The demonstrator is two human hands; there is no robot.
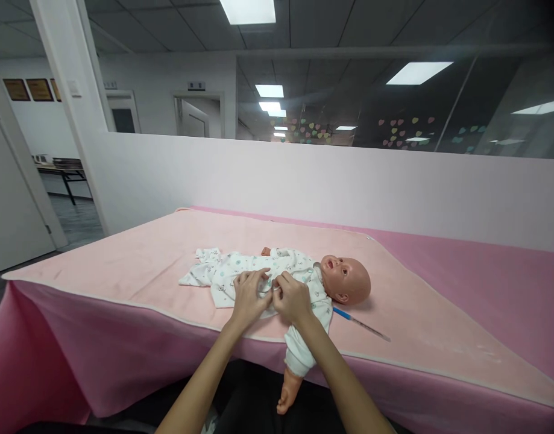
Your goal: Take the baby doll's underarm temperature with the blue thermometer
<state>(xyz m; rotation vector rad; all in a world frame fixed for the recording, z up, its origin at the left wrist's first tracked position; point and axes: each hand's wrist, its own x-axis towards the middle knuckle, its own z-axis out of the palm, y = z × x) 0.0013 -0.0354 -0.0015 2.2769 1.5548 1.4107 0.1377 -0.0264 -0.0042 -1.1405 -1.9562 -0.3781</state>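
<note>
A baby doll [349,280] lies on its back, its head to the right. It wears a white baby shirt [245,263] with small printed figures. Over the near side of the shirt, my left hand [249,296] and my right hand [293,295] almost touch, fingers bent and pinching at the cloth. The exact bit of cloth between the fingertips is hidden. One doll arm [290,386] hangs over the table's near edge, below my right wrist. Beside the doll's head lies a thin stick with a blue end [342,313], resembling a thermometer.
A pale pink blanket [136,265] covers the table over a darker pink cloth [484,271] that drapes down the front. Behind it runs a low white wall [304,181] with glass above. At the left are a door [14,181] and a doorway.
</note>
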